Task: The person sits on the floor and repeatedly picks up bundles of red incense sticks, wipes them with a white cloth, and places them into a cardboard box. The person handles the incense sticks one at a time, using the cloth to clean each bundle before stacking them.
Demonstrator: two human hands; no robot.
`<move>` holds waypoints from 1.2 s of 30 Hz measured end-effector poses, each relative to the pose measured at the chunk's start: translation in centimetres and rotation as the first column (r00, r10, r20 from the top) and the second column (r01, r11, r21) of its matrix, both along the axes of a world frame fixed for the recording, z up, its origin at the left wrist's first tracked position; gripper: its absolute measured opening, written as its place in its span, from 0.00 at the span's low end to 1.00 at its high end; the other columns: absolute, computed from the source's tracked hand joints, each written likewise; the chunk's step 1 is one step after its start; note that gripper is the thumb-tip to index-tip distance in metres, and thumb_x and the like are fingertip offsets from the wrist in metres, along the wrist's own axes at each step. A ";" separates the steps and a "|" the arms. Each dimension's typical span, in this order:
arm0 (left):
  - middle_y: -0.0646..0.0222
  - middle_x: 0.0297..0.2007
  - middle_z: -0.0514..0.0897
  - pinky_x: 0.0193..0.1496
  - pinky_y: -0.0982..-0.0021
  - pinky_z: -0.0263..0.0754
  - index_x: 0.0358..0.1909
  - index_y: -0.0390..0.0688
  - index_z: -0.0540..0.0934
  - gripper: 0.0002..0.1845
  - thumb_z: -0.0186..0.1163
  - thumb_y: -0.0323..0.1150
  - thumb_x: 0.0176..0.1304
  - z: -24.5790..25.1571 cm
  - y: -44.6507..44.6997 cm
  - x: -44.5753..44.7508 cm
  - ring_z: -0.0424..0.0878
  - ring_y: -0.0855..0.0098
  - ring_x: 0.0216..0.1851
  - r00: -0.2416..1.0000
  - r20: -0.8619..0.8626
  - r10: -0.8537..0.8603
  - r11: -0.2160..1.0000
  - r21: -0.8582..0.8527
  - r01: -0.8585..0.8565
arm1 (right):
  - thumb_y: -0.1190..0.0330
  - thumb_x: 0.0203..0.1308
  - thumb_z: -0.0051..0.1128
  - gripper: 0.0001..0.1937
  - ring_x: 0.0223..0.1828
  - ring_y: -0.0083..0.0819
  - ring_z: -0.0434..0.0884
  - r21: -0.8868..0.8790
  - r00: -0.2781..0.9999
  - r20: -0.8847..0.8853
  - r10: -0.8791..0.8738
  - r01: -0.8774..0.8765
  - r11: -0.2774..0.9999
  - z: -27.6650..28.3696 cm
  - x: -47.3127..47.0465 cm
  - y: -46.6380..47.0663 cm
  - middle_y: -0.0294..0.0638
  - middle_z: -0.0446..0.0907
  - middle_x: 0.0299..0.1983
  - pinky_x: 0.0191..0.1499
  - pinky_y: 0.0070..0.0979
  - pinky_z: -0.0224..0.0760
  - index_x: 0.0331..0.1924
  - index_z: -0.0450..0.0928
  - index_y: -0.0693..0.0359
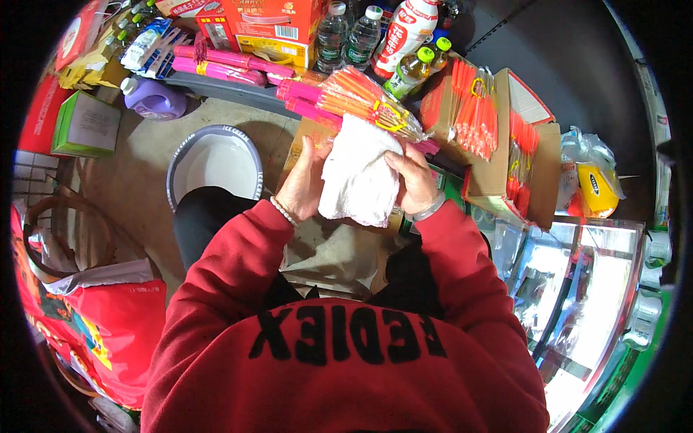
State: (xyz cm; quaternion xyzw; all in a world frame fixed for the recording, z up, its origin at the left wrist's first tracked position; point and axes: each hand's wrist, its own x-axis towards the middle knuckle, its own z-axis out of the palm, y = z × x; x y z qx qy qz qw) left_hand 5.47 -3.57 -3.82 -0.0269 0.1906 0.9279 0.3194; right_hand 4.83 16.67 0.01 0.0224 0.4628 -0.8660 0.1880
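Observation:
A folded white cloth [361, 173] hangs between my two hands in front of my lap. My right hand [416, 181] grips its right edge, thumb on top. At the cloth's left side is my left hand [304, 184], thumb raised and the other fingers partly hidden behind the fabric. Just beyond the cloth's upper edge lies a clear-wrapped bundle of orange-tipped incense sticks [360, 97] with a yellow tie. Pink packets [303, 100] lie beside and beneath that bundle.
A white basin with a grey rim [170, 181] stands on the floor near my left knee. Cartons of incense bundles [476, 113] and drink bottles [364, 38] line the dark table. A purple jug [154, 100], a red bag [119, 325] and a glass display case [584, 292] flank me.

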 end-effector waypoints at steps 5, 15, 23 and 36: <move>0.63 0.61 0.73 0.65 0.56 0.65 0.66 0.38 0.63 0.36 0.55 0.54 0.66 0.1 0.6 1.0 0.72 0.63 0.62 0.994 -0.077 -0.072 0.973 -0.223 0.054 | 0.68 0.65 0.57 0.16 0.43 0.22 0.79 0.595 0.904 -0.409 0.128 0.158 0.788 -2.4 -1.2 0.3 0.36 0.81 0.43 0.45 0.20 0.72 0.53 0.75 0.66; 0.62 0.39 0.83 0.43 0.60 0.80 0.47 0.35 0.76 0.11 0.54 0.29 0.66 -0.6 -0.7 -0.2 0.84 0.65 0.38 0.959 0.160 0.234 0.897 -0.417 -0.149 | 0.66 0.52 0.66 0.21 0.46 0.44 0.80 0.850 0.817 -0.477 0.323 0.523 -0.069 -4.1 -6.1 5.4 0.45 0.80 0.45 0.49 0.35 0.74 0.51 0.76 0.59; 0.63 0.41 0.83 0.44 0.64 0.80 0.50 0.35 0.76 0.14 0.57 0.29 0.64 0.5 0.2 0.9 0.83 0.68 0.39 0.992 0.099 0.078 0.899 -0.438 -0.027 | 0.65 0.46 0.70 0.30 0.54 0.44 0.74 0.840 0.843 -0.190 0.503 0.405 -0.361 -7.0 -9.8 5.0 0.44 0.74 0.52 0.54 0.39 0.71 0.56 0.71 0.59; 0.61 0.42 0.81 0.45 0.59 0.80 0.53 0.37 0.73 0.14 0.51 0.30 0.68 -0.4 -0.3 0.0 0.82 0.64 0.42 0.957 0.139 0.254 0.880 -0.443 -0.170 | 0.67 0.52 0.61 0.18 0.42 0.52 0.79 0.791 0.802 -0.262 0.536 0.497 -0.357 -4.0 -9.9 3.3 0.51 0.80 0.39 0.42 0.48 0.73 0.47 0.71 0.60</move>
